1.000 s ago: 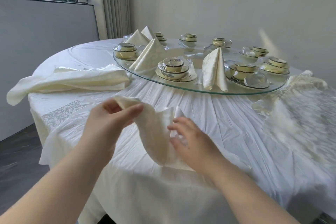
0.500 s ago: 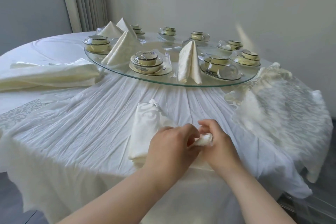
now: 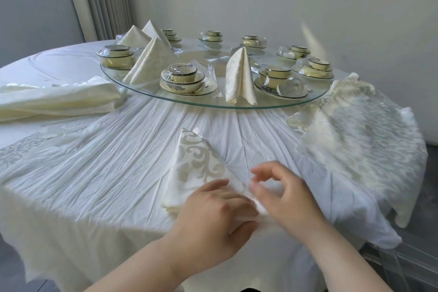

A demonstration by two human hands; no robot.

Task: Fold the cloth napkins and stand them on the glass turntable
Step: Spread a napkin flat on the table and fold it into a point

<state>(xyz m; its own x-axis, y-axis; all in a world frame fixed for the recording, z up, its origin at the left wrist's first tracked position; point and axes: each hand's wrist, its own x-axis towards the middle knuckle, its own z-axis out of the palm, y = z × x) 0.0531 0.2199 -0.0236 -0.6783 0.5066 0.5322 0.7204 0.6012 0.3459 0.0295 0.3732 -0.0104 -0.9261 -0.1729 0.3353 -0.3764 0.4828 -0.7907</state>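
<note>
My left fingers (image 3: 213,188) lie across the near corner of the napkin (image 3: 196,166) with the thumb tucked under its edge, so my left hand (image 3: 213,218) is pinching cloth. My right hand (image 3: 288,199) is just beside it, fingers (image 3: 263,170) curled in toward that same corner. It's blurred there, and I can't tell whether they grip the cloth or only touch it.

The napkin itself is folded to a tapering wedge, scroll pattern up. It lies flat on the white tablecloth (image 3: 106,173) at my side of the round bench, narrow end pointing away from me.

Beyond it is the glass turntable (image 3: 189,100), well apart from the napkin. One folded napkin (image 3: 239,78) stands upright near its front rim, and another (image 3: 151,61) leans further left. Two more (image 3: 135,37) are peaked at the back left.

Plastic-wrapped bowl sets (image 3: 182,78) ring the glass between them. To my left a loose cream cloth (image 3: 59,99) lies bunched on the bench. To my right a patterned cloth (image 3: 355,144) drapes over the bench edge.
</note>
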